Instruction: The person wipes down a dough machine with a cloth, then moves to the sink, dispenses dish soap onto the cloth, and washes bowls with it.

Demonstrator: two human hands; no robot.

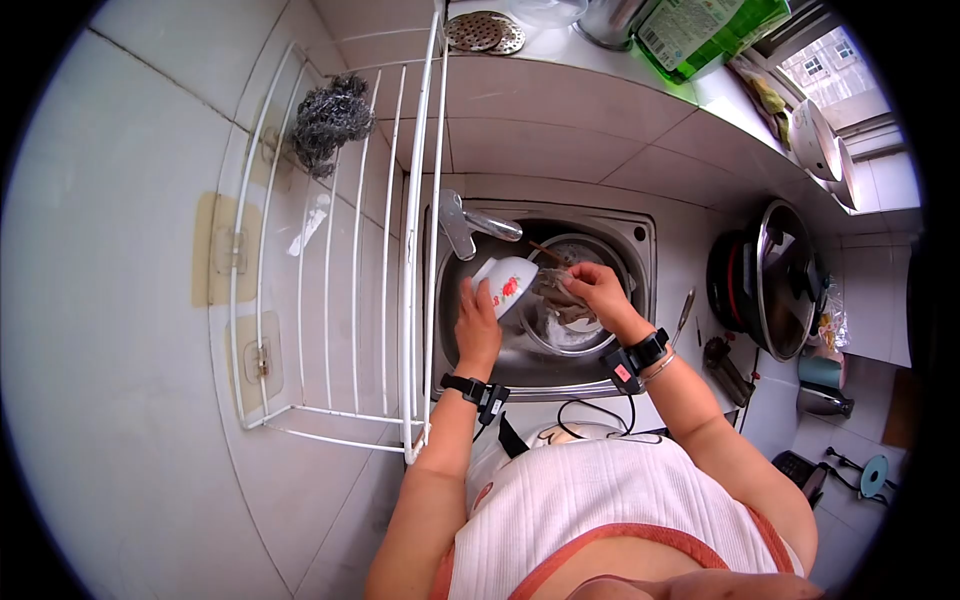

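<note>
My left hand (478, 318) is closed on a white bowl (513, 280) with red flowers, tilted on its side above the sink (475, 372). To its right, my right hand (598, 290) pinches a wet, greyish cloth (560, 298). Below the cloth is a round metal basin (577, 352) with suds in it, standing in the sink. A thin brown stick (546, 253), perhaps a chopstick, leans in the basin. The metal faucet (492, 225) reaches over the sink just above the bowl. The bowl's inside is mostly hidden from me.
A white wire rack (410, 300) rises at the left, with a steel wool scourer (332, 120) on it. A lidded pan (785, 280) stands on the right. Along the back ledge are a green bottle (690, 40) and round metal strainers (485, 32).
</note>
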